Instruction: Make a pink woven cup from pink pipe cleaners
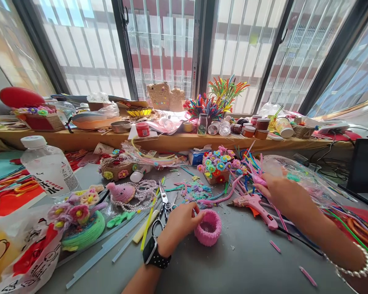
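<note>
A small round pink basket [207, 237] of fuzzy chenille stems stands upright on the grey table. My left hand [180, 222], wearing a black watch, has its fingers bent at the basket's left rim; the far side of the grip is partly hidden. To the right, my right hand [277, 196] reaches into a bunch of pipe cleaners [254, 165], its fingers closed around pink ones. Just below that hand lies a pink glue gun [256, 206], nozzle pointing left. Scissors [163, 198] lie beyond my left hand.
Translucent glue sticks [110, 241] and a green flower piece [86, 228] lie at left, near a water bottle [47, 167]. A flower-covered basket [217, 167] stands at the back. Pink offcuts [275, 246] lie front right. Jars [261, 128] line the sill.
</note>
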Tool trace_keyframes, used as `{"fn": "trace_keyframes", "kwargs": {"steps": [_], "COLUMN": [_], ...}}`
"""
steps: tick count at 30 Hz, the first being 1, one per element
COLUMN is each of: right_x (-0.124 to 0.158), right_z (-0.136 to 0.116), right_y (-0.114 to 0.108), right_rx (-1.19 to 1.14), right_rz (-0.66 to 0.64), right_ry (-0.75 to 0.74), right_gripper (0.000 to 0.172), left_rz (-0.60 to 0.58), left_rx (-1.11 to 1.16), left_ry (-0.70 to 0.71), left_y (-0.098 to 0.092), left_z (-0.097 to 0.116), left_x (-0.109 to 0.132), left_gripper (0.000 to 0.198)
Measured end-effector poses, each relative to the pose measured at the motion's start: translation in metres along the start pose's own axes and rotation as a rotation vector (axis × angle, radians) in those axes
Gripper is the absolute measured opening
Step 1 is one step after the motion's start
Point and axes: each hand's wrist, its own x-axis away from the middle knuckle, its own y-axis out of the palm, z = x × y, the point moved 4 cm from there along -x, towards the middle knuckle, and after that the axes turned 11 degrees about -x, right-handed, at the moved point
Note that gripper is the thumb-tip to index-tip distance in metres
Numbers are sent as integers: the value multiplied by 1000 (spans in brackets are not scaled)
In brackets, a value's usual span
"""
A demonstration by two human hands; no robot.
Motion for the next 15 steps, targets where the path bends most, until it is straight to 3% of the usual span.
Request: {"fn": "trace_keyframes", "kwargs": {"steps": [2,6,9,12,15], "right_x": [18,32,29,27,30], "right_z": [-23,-49,-60,-64,-66], "right_y": [8,45,75,92,94], "right_rx": [-262,-1004,-1365,-1598,-1725], "right_rz": [-80,-143,-149,-162,-230], "right_ry": [-69,144,244,312,333], "right_gripper": [19,38,42,40,37], "left_rz": [10,55,85,-2,-158], "left_rx": [20,84,193,344,409], "left_ry": [17,60,120,194,299], "left_y": [0,-5,-12,-13,-8], "left_z": [-1,-4,-6,-3,5], "left_x": [-1,-2,-2,1,7], "left_gripper": [37,38,37,44,76]}}
